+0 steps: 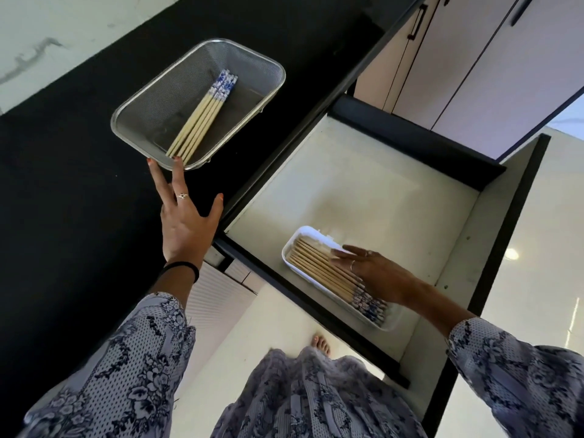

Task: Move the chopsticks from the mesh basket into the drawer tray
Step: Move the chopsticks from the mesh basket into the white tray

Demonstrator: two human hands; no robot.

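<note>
black countertop [79, 191] | pale cabinet doors [474, 58], dark handles | glossy floor [537, 248]

Left hand [186, 226] spread at mesh basket [151, 99] rim; right hand [376, 273] flat on tray chopsticks [319, 267].

This looks like a home kitchen. A black counter [79, 172] runs along a pale wall, with an open drawer [363, 184] pulled out beneath its edge. Pale cabinet doors [474, 64] with dark bar handles stand beyond. A mesh basket [151, 99] on the counter and a white tray [292, 248] in the drawer both hold chopsticks [199, 121]. The floor [537, 248] is glossy and light, probably tile. A bare foot [320, 343] shows below.
</note>
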